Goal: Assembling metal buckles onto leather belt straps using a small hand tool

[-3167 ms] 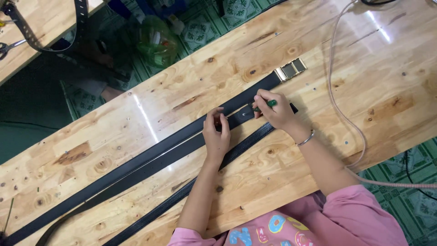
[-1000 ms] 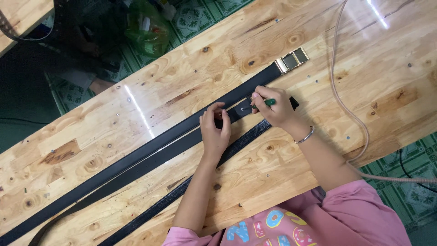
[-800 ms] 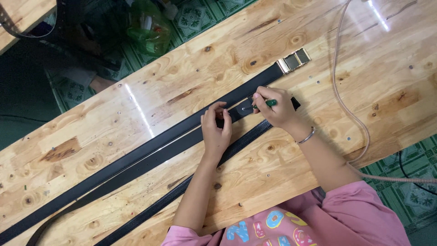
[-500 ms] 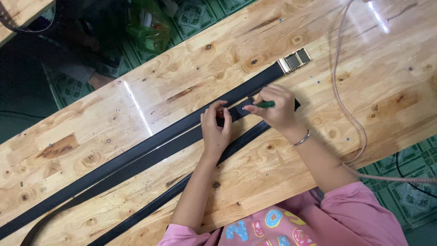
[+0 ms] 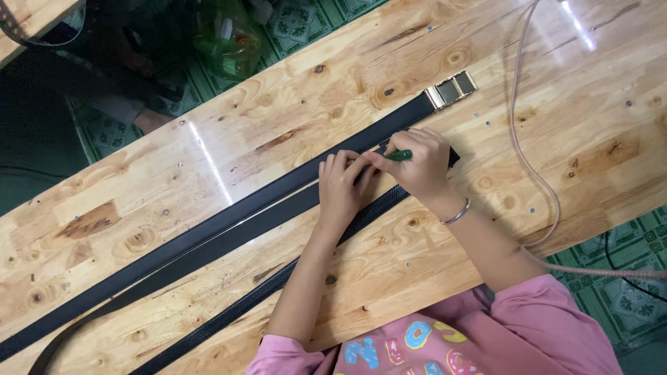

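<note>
**Asker:** Head camera view, looking straight down. What is on the bench?

**Describer:** Long flat black leather belt straps (image 5: pixel 229 226) lie side by side on a pale knotty pine workbench (image 5: pixel 139 187), running from the 8 o'clock corner up toward 2 o'clock. The uppermost strap ends in a rectangular gold-coloured metal buckle (image 5: pixel 451 89) at about 1 o'clock.

**Asker:** And the hands?

**Describer:** Both meet on the straps just right of centre. The left hand (image 5: pixel 340 191) lies fingers-down, pressing a strap flat against the wood. The right hand (image 5: pixel 420 167), a thin silver bangle (image 5: pixel 457 213) on its wrist, is closed in a pinch around a slim green pen-like tool (image 5: pixel 399 155) whose tip points at the strap.

**Asker:** How would a strap handle?

**Describer:** My guess is light, limp along its length, fairly firm across its width, with a smooth face that could slide on the glossy wood. Pressing flat near the working spot, as the left hand does, seems the steadiest hold; lifting it would suit the buckle end.

**Asker:** Anything else nearby?

**Describer:** One thin pinkish cord (image 5: pixel 517 139) curves down the bench at 3 o'clock.
</note>
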